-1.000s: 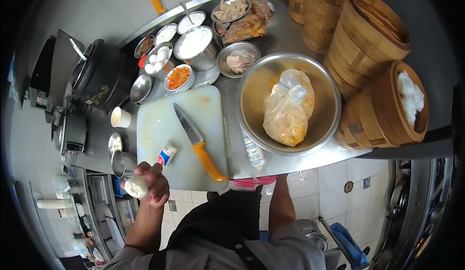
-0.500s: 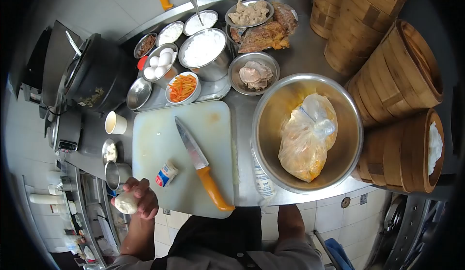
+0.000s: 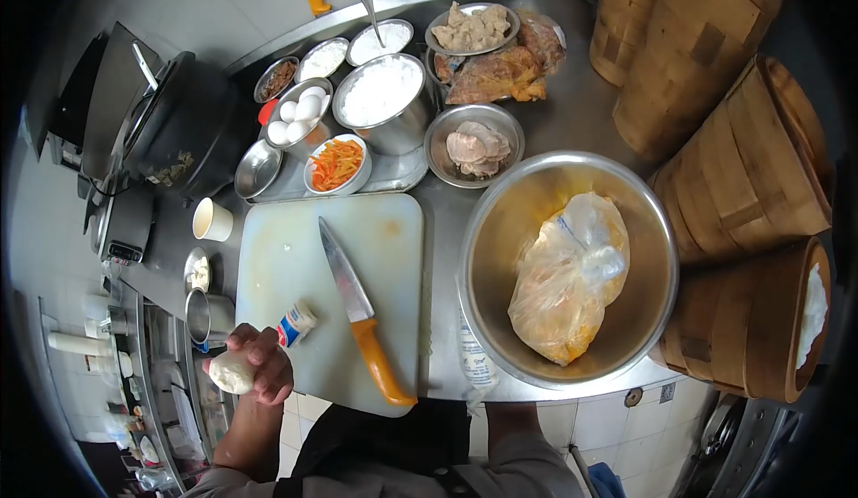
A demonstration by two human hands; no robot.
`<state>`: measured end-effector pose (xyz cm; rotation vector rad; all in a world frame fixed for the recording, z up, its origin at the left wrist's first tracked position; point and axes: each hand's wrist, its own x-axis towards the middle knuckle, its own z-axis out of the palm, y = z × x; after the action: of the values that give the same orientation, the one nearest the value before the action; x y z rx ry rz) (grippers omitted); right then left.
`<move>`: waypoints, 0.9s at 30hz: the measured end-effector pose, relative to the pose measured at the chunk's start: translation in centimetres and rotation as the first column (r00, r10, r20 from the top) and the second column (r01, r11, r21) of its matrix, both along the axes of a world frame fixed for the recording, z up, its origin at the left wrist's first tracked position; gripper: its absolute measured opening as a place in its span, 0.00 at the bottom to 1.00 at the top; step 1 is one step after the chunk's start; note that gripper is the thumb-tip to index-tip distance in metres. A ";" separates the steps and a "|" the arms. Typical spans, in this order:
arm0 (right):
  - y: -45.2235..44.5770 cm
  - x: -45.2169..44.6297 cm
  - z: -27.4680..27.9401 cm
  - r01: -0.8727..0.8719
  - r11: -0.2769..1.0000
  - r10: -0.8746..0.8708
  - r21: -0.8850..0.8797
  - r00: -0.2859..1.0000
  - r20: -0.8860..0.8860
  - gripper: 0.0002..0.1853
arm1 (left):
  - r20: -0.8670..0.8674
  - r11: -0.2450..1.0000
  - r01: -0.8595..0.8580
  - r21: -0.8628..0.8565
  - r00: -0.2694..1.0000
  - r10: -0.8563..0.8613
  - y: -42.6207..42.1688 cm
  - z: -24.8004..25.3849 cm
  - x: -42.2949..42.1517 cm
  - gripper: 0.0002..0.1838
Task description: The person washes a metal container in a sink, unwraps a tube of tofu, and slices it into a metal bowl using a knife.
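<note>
At the left, we saw the left hand (image 3: 261,368) with its fingers (image 3: 263,348) clamped around a white ball (image 3: 231,375), beside the near left corner of the cutting board (image 3: 279,230). With a loose grip, we thought, it could fall past the worktop (image 3: 441,301). Farther right, the handle of the knife (image 3: 361,313) reached the board's near edge; a bump could push it off. The right hand was hidden, its fingers' state unknown to us.

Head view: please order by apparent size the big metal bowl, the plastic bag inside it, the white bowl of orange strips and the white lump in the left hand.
1. Big metal bowl
2. Plastic bag
3. White bowl of orange strips
4. White lump in the left hand
</note>
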<state>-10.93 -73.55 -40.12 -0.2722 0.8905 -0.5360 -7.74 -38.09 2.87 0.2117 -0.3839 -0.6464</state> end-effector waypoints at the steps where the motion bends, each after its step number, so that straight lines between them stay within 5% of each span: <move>1: -0.3 0.3 -0.1 0.000 1.000 0.000 -0.006 1.000 0.005 0.30 | -0.005 1.000 -0.005 0.019 1.000 0.006 -0.3 0.1 -0.3 0.24; 16: -3.8 6.3 1.0 -0.008 0.999 0.015 -0.032 0.973 0.230 0.31 | 0.018 0.997 -0.061 0.056 0.998 0.061 -1.7 1.8 -3.2 0.24; 21: -2.8 -0.2 0.0 0.013 0.998 0.004 -0.068 0.969 0.247 0.31 | -0.037 0.997 -0.045 0.063 0.998 0.047 -2.4 2.9 -4.0 0.21; 25: 0.8 -14.0 -2.2 -0.031 0.986 0.070 -0.161 0.968 0.242 0.31 | -0.108 0.997 -0.020 0.068 0.994 0.027 -1.9 4.1 -4.9 0.15; 26: 1.7 -17.1 -3.5 -0.052 0.979 0.085 -0.197 0.983 0.165 0.31 | -0.113 0.998 -0.022 0.067 0.993 0.029 -1.8 4.2 -5.0 0.13; 27: 2.1 -19.6 -6.1 -0.116 0.977 0.088 -0.177 0.984 -0.155 0.29 | -0.110 0.995 -0.036 0.097 0.993 0.046 -2.0 4.7 -5.3 0.11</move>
<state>-30.49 -71.47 -46.20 -0.5304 0.9645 -0.5086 -13.04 -40.07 7.53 0.2715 -0.2408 -0.6335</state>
